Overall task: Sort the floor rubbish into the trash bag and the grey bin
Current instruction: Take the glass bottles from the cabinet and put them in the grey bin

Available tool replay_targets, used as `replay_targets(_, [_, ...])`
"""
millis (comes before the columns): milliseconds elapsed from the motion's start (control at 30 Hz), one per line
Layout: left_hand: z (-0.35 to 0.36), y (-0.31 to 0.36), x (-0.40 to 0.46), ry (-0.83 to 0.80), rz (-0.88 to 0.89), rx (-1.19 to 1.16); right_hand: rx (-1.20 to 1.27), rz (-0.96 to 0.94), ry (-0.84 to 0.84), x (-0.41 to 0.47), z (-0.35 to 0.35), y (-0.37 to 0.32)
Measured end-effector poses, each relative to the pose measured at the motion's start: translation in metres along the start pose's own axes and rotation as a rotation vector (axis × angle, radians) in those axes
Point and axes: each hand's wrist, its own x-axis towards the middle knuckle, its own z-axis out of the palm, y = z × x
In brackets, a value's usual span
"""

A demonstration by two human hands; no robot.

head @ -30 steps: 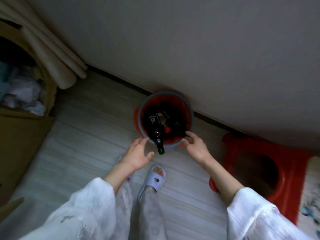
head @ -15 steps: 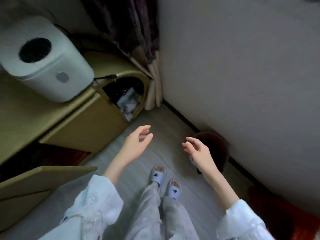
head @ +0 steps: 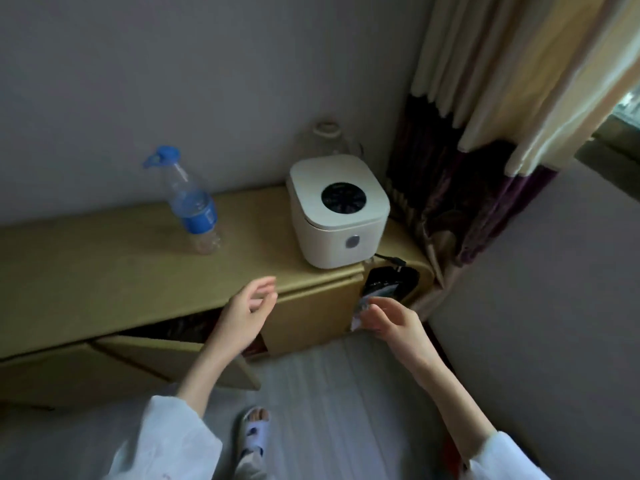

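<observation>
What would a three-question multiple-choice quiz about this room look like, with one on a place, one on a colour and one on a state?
1. Where does the clear plastic bottle with the blue label stand?
A. on the yellowish cabinet top
B. on the floor
C. on the white square appliance

2. What colour is the bottle's cap?
A. red
B. blue
C. white

3. How are the person's left hand and right hand?
A. both gripping bottles
B. one holding a bag
C. both open and empty

Answers: 1 A, it stands upright left of the appliance; 2 B, the cap matches the label; 3 C, the fingers are relaxed, holding nothing.
</observation>
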Motion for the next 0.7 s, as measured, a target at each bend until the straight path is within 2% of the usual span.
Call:
replay_targets(267, [-0.170, -0.029, 0.114, 0.126, 0.069, 0.122, -0.186, -0.150, -0.074, 0.107, 0.158, -0.133])
replay_targets(400, [-0.234, -0.044, 0.150, 0.220, 0.058, 0.099, -0.366, -0.286, -0.102, 0.151, 0.224, -0.204])
replay_targets(567, [-0.269, -0.062, 0.168, 0.267, 0.055, 0.038, -0.595, -0.470, 0.007, 0.210, 0.280, -0.268])
replay_targets(700, [-0.279, -0.075, 0.181, 0.239, 0.031, -0.026, -0.816, -0.490, -0.026, 0.240, 0.304, -0.287])
